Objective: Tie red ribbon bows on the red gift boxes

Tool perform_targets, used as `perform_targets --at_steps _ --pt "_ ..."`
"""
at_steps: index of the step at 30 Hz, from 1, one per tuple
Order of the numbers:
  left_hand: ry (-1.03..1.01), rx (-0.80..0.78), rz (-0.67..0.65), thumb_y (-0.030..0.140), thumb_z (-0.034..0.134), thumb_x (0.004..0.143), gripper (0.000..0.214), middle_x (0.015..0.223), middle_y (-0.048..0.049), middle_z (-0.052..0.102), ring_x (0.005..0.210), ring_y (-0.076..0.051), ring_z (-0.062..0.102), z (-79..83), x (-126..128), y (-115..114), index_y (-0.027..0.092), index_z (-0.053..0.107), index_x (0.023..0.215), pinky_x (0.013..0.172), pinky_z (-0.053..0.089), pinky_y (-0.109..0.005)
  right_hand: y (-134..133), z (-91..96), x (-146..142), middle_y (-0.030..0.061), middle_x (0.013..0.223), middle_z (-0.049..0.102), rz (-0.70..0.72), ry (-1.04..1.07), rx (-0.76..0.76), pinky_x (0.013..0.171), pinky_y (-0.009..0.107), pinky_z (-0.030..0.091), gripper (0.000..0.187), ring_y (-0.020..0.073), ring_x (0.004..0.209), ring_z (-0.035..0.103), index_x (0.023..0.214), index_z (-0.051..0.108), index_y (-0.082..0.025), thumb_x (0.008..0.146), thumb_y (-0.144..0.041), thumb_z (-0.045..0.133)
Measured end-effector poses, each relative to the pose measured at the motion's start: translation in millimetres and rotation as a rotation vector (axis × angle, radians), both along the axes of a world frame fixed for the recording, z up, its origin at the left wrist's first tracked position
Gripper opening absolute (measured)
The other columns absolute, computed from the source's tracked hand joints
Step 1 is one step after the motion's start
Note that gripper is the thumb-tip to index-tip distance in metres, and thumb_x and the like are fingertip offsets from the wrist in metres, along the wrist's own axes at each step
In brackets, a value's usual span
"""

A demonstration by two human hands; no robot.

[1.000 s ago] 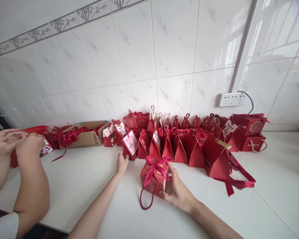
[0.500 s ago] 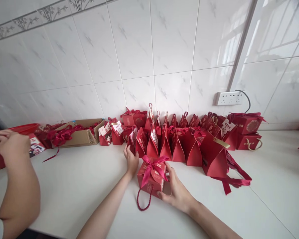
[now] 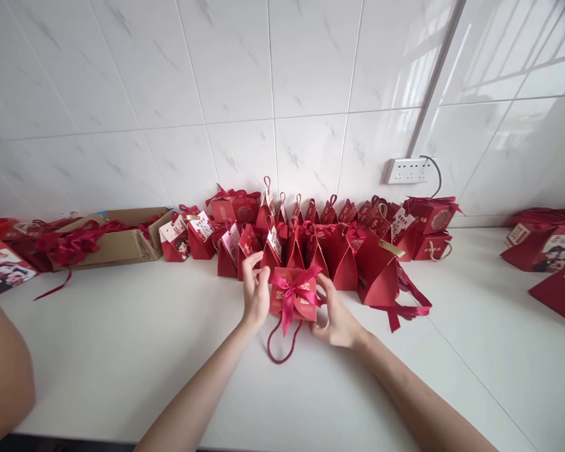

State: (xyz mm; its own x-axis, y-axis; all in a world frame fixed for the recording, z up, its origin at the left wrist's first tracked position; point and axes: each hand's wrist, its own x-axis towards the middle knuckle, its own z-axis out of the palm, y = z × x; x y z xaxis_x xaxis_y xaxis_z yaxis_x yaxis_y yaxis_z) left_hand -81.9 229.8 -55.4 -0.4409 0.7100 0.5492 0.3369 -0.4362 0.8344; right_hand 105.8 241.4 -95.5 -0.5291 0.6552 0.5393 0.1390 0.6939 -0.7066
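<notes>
A red gift box [image 3: 279, 307] with a crimson ribbon bow on its lid and a twisted cord handle hanging toward me sits on the white counter, up against a row of red triangular gift bags [image 3: 341, 257]. My right hand [image 3: 338, 319] grips its right side, thumb near the lower front corner and fingers behind the right edge. At the box's left side is my left hand [image 3: 255, 294], its fingers bent loosely and apart from the thumb, close to the bags. Whether it presses on the box I cannot tell.
An open cardboard box [image 3: 122, 246] with red ribbon stands to the left. Another person's arm [image 3: 4, 364] is at the left edge. Stacked red boxes [image 3: 430, 246] stand at the back right, below a power strip [image 3: 408, 171]. More red bags [image 3: 546, 248] lie far right.
The gift box has moved away from me, closer to the row of bags. My left hand has shifted from the row's left end to the box's side. The view has turned right.
</notes>
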Motion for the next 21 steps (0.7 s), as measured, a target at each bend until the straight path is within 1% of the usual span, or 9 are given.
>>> perform_targets --at_steps 3,6,8,10,13,15,17,19,21 --pt "-0.024 -0.051 -0.156 0.043 0.045 0.087 0.035 0.124 -0.0079 0.055 0.119 -0.023 0.051 -10.3 17 2 0.021 0.051 0.114 0.098 0.043 -0.035 11 4.3 15 0.0158 0.146 0.027 -0.06 0.025 0.061 0.108 0.053 0.031 0.096 0.0322 0.135 0.034 0.144 0.01 -0.022 0.062 -0.009 0.058" --pt "-0.037 -0.109 -0.283 0.049 0.052 0.083 0.047 0.119 -0.0094 0.059 0.111 -0.023 0.057 -23.8 20 1 0.02 0.05 0.12 0.094 0.046 -0.036 16 8.1 22 0.0166 0.15 0.024 -0.053 -0.044 0.026 0.11 0.053 0.027 0.097 0.0315 0.137 0.03 0.146 0.007 -0.019 0.063 -0.011 0.058" --pt "-0.041 -0.127 -0.332 0.053 0.058 0.078 0.058 0.118 -0.0105 0.059 0.106 -0.024 0.059 -29.2 18 0 0.02 0.047 0.124 0.091 0.048 -0.037 16 10.7 23 0.0165 0.152 0.021 -0.028 -0.082 -0.048 0.111 0.054 0.025 0.098 0.0311 0.138 0.028 0.146 0.005 -0.018 0.064 -0.013 0.058" --pt "-0.033 -0.119 -0.348 0.053 0.063 0.073 0.066 0.123 -0.0114 0.056 0.109 -0.025 0.057 -30.8 15 -2 0.02 0.044 0.127 0.091 0.048 -0.038 13 13.5 23 0.0149 0.154 0.019 0.036 -0.035 -0.158 0.111 0.053 0.025 0.094 0.0305 0.14 0.023 0.146 0.008 -0.019 0.067 -0.02 0.058" --pt "-0.001 -0.13 -0.311 0.047 0.069 0.069 0.076 0.134 -0.0118 0.046 0.122 -0.028 0.048 -29.5 13 -5 0.022 0.039 0.133 0.099 0.043 -0.04 8 17.3 18 0.0112 0.153 0.022 0.098 0.135 -0.341 0.11 0.049 0.029 0.071 0.0256 0.142 0.02 0.142 0.019 -0.023 0.079 -0.034 0.05" --pt "-0.006 -0.183 -0.317 0.042 0.07 0.069 0.082 0.14 -0.0121 0.04 0.129 -0.029 0.042 -29.0 15 -6 0.021 0.032 0.138 0.106 0.036 -0.042 4 18.8 13 0.0109 0.149 0.032 0.016 0.203 -0.399 0.108 0.047 0.031 0.05 0.0231 0.138 0.03 0.131 0.031 -0.025 0.086 -0.04 0.046" --pt "-0.041 -0.233 -0.387 0.039 0.068 0.071 0.085 0.142 -0.012 0.039 0.13 -0.028 0.04 -29.1 17 -7 0.022 0.024 0.142 0.109 0.032 -0.043 1 19.7 9 0.0117 0.143 0.041 -0.103 0.233 -0.403 0.104 0.045 0.036 0.033 0.0228 0.13 0.042 0.111 0.041 -0.024 0.087 -0.045 0.049" --pt "-0.073 -0.253 -0.459 0.038 0.066 0.073 0.082 0.138 -0.0118 0.043 0.127 -0.027 0.044 -29.0 19 -8 0.022 0.023 0.141 0.107 0.034 -0.043 -1 20.7 5 0.0125 0.139 0.045 -0.184 0.245 -0.378 0.1 0.043 0.04 0.028 0.0238 0.124 0.048 0.089 0.042 -0.023 0.084 -0.048 0.055" --pt "-0.071 -0.249 -0.46 0.039 0.067 0.073 0.077 0.134 -0.0121 0.046 0.122 -0.027 0.049 -28.3 20 -9 0.021 0.028 0.137 0.104 0.038 -0.043 -1 22.5 4 0.0128 0.136 0.048 -0.232 0.221 -0.337 0.099 0.042 0.039 0.033 0.0251 0.123 0.049 0.074 0.04 -0.022 0.083 -0.049 0.057"
